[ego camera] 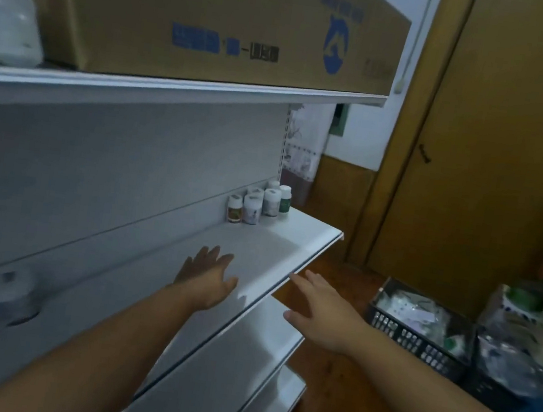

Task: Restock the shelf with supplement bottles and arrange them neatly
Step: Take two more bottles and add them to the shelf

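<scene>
Several small white supplement bottles (pixel 258 202) stand in a tight cluster at the far right end of a white metal shelf (pixel 278 245), close to its back panel. My left hand (pixel 211 275) hovers flat over the middle of that shelf, fingers straight, holding nothing. My right hand (pixel 322 311) is stretched out just past the shelf's front edge, fingers straight and empty. A blurred white bottle (pixel 12 286) stands at the left end of the shelf.
A big cardboard box (pixel 218 19) fills the shelf above. Lower white shelves (pixel 242 368) step down beneath. A dark plastic crate (pixel 419 329) with packets sits on the wooden floor at right, beside plastic bags (pixel 523 329). A brown door (pixel 514 134) stands behind.
</scene>
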Action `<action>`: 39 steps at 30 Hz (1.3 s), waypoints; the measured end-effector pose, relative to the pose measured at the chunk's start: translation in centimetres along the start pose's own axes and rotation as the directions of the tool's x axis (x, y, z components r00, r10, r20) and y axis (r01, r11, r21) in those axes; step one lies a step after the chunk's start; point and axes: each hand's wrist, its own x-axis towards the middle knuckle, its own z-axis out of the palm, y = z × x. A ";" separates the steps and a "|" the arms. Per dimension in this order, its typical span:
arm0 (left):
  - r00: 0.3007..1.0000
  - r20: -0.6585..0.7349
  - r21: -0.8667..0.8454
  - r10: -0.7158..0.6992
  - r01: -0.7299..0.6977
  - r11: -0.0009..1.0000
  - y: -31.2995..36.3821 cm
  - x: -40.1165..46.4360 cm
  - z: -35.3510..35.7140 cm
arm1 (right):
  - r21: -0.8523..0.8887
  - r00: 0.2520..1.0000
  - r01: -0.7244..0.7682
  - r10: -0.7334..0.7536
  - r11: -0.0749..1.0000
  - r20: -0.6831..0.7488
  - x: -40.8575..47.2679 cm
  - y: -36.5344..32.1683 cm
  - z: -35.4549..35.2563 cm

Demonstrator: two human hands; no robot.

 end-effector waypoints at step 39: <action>0.893 -0.300 -0.383 -0.336 0.210 0.900 4.4 27.6 -2.1 | -0.590 0.750 0.585 -0.649 0.557 0.131 42.6 15.1 -4.9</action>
